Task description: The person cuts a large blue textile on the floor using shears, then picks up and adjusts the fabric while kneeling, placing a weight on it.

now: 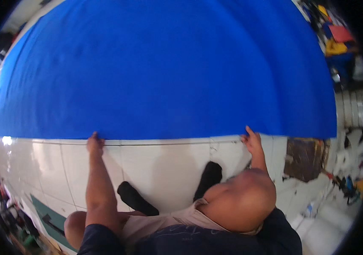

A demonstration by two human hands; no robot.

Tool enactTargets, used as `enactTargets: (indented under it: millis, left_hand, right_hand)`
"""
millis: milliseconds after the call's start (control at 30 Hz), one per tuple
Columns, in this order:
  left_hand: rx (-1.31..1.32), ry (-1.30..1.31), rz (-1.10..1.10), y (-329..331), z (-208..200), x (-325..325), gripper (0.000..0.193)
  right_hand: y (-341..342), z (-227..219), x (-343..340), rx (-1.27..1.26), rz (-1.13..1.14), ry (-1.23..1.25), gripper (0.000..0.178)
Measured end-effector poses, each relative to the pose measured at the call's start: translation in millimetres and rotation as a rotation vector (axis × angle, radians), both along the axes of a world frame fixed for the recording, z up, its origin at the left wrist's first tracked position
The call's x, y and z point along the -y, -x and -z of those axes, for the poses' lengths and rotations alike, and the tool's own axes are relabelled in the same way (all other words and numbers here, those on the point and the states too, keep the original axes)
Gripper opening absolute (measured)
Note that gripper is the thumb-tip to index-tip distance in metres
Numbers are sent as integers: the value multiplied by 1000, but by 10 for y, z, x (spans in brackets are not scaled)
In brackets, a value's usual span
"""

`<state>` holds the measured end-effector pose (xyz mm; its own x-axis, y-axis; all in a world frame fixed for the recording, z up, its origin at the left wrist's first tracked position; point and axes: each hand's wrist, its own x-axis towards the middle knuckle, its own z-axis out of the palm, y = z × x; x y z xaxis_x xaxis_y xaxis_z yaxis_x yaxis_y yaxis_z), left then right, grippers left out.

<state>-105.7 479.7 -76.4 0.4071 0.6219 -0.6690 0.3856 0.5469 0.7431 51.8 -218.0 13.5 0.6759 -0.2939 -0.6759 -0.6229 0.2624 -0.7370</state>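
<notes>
A wide sheet of blue fabric [168, 72] lies spread over the tiled floor, its near edge running almost straight in front of me. My left hand [95, 143] pinches that edge left of the middle, fingertips closed on it. Farther right, my right hand [252, 141] is at the same edge, its index finger stretched over the fabric and its other fingers curled at the border. Soft folds run through the right part of the sheet.
White floor tiles [164, 165] show between the fabric and my black-socked feet [209, 178]. A worn brown board [304, 159] lies by the near right corner. A green mat [47, 219] is at lower left. Clutter lines both sides, with a person [341, 55] at the far right.
</notes>
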Motion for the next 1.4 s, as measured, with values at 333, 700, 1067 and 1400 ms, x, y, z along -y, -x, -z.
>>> enactTargets:
  millis: [333,700,1067,1400]
  left_hand:
    - [-70,-166,-113,-283,-475,348,22]
    - [-450,-621,81,-326,-258,-106,22]
    - [791,-168,-308,-1295,-2181,309,14]
    - [62,-202,-164,-357,-521,280,15]
  right_hand:
    - [159,-13,-27,64,-36,212,25]
    - [-173,-129,-138,133,122,88,27]
    - [-631,-1619,-216,806,141,-539,30]
    - [-180,-194,45,124,180,49,21]
